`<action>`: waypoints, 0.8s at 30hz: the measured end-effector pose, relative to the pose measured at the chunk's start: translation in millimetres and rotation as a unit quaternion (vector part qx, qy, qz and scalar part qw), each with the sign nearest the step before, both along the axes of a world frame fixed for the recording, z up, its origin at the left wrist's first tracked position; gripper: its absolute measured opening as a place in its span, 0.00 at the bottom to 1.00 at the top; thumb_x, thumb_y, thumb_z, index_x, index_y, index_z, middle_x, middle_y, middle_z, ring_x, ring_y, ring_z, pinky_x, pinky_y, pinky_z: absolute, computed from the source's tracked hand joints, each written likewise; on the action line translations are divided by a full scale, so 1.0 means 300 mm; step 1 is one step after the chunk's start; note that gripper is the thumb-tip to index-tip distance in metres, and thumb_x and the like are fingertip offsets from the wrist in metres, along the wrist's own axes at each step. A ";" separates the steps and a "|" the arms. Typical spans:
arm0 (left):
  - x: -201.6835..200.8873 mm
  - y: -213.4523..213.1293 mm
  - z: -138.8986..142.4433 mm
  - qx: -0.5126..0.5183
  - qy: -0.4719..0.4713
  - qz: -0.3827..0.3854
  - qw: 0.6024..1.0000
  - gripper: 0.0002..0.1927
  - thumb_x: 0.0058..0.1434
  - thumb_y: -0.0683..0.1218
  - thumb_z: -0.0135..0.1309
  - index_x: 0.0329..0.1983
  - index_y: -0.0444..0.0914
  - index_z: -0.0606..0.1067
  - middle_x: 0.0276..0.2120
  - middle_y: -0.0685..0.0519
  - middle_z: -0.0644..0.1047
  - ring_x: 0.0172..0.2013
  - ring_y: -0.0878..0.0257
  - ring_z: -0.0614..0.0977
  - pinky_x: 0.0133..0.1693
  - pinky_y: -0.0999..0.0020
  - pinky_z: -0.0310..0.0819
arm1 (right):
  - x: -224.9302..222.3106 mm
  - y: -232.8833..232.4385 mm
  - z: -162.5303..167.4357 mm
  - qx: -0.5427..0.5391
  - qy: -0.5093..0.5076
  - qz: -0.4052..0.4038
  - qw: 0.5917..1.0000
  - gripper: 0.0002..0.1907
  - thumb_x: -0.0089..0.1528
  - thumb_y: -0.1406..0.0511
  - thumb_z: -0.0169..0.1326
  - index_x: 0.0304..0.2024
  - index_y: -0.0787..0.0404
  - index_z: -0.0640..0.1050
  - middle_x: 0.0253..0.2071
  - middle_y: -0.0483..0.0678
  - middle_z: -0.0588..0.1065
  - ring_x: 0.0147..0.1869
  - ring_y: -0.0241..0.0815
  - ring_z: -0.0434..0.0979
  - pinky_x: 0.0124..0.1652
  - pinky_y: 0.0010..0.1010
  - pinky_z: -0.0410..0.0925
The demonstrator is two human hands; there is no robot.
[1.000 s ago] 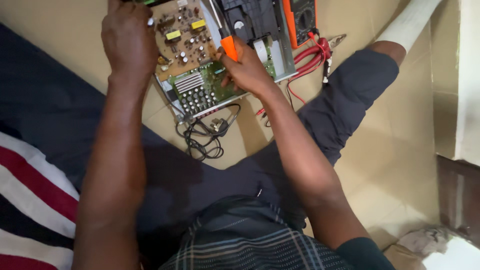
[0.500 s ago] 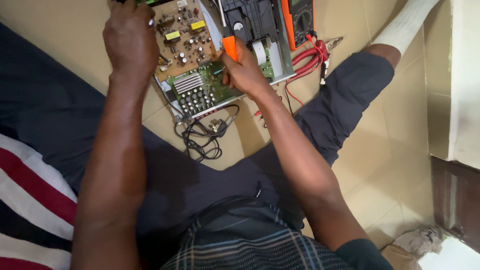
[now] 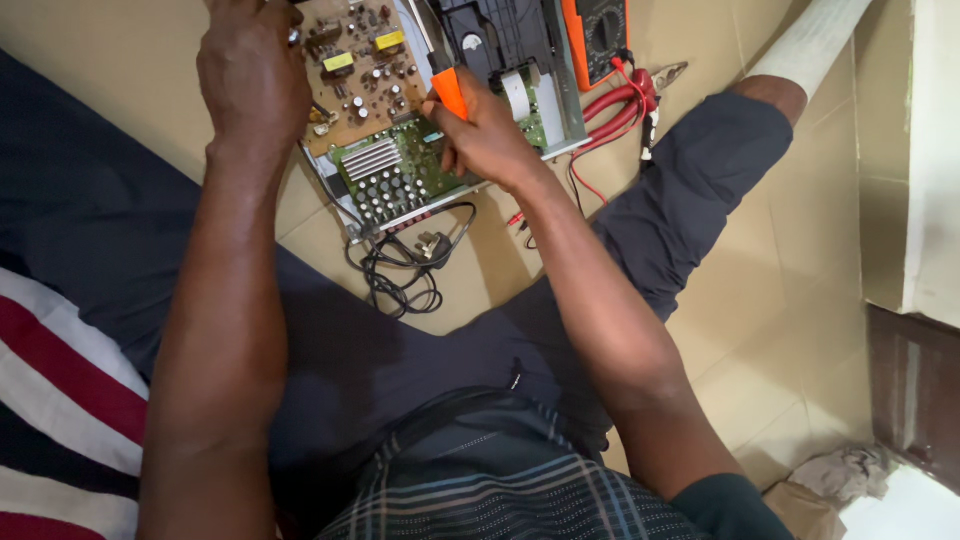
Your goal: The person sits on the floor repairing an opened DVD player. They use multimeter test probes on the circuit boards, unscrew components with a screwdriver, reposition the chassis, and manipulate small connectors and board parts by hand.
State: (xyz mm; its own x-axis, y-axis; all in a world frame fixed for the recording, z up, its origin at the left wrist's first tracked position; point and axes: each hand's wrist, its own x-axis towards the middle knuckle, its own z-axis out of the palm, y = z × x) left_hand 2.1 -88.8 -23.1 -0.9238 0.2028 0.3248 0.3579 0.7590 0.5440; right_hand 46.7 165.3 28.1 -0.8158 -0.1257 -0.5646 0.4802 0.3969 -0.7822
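An opened electronic device lies on the tiled floor between my legs, with a brown circuit board [image 3: 362,62] and a green circuit board [image 3: 395,175] exposed in its metal chassis. My left hand [image 3: 250,75] rests on the left edge of the brown board, fingers curled; what it grips is hidden. My right hand [image 3: 485,130] is closed around an orange-handled tool [image 3: 449,92] whose tip points toward the boards.
An orange multimeter [image 3: 597,35] with red leads [image 3: 620,105] lies at the top right. A coiled black power cord [image 3: 405,270] sits in front of the chassis. A striped cloth [image 3: 60,400] is at the left, crumpled paper [image 3: 840,475] at the lower right.
The view has shifted slightly; both hands stay on the device, the right hand with the orange tool has moved a little over the boards.
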 end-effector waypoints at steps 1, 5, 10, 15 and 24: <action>0.002 0.000 0.007 -0.002 -0.001 -0.001 1.000 0.12 0.56 0.31 0.60 0.42 0.32 0.80 0.46 0.43 0.78 0.48 0.43 0.79 0.46 0.51 0.73 | 0.002 0.003 0.003 -0.012 -0.001 -0.003 1.000 0.13 0.70 0.62 0.51 0.53 0.61 0.69 0.35 0.46 0.76 0.23 0.34 0.78 0.21 0.27 0.70; 0.027 -0.004 0.037 0.022 -0.045 -0.004 0.999 0.16 0.57 0.33 0.61 0.49 0.31 0.78 0.50 0.41 0.77 0.48 0.41 0.77 0.47 0.49 0.72 | 0.044 0.041 0.032 -0.038 0.059 0.001 0.998 0.16 0.70 0.61 0.52 0.57 0.60 0.69 0.41 0.42 0.78 0.23 0.31 0.76 0.22 0.25 0.69; 0.071 0.030 0.093 -0.009 0.021 -0.019 1.000 0.14 0.61 0.34 0.60 0.50 0.32 0.76 0.51 0.41 0.74 0.54 0.41 0.74 0.53 0.49 0.69 | 0.167 0.176 0.105 0.078 0.163 0.051 0.982 0.15 0.70 0.62 0.60 0.51 0.66 0.72 0.37 0.48 0.75 0.33 0.37 0.74 0.33 0.29 0.71; 0.129 0.136 0.139 0.007 -0.002 -0.119 0.993 0.14 0.64 0.33 0.56 0.53 0.32 0.77 0.52 0.43 0.75 0.59 0.44 0.73 0.61 0.51 0.69 | 0.316 0.321 0.098 0.042 0.233 0.000 0.972 0.16 0.67 0.65 0.61 0.53 0.67 0.76 0.41 0.50 0.78 0.43 0.38 0.77 0.46 0.30 0.71; 0.068 0.371 0.127 -0.247 0.041 -0.336 0.908 0.12 0.64 0.40 0.59 0.50 0.40 0.81 0.53 0.50 0.80 0.60 0.53 0.78 0.57 0.52 0.71 | 0.391 0.422 0.005 0.045 0.292 0.014 0.955 0.23 0.65 0.65 0.62 0.60 0.63 0.73 0.50 0.58 0.79 0.52 0.58 0.81 0.50 0.40 0.73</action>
State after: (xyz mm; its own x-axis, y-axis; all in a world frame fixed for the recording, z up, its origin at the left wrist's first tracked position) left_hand 22.6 22.4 15.1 -0.5144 0.8513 0.1034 0.8544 0.4984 0.1466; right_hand 163.9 291.9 29.7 -0.9921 -0.1234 -0.0240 -0.0387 0.4820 -0.8753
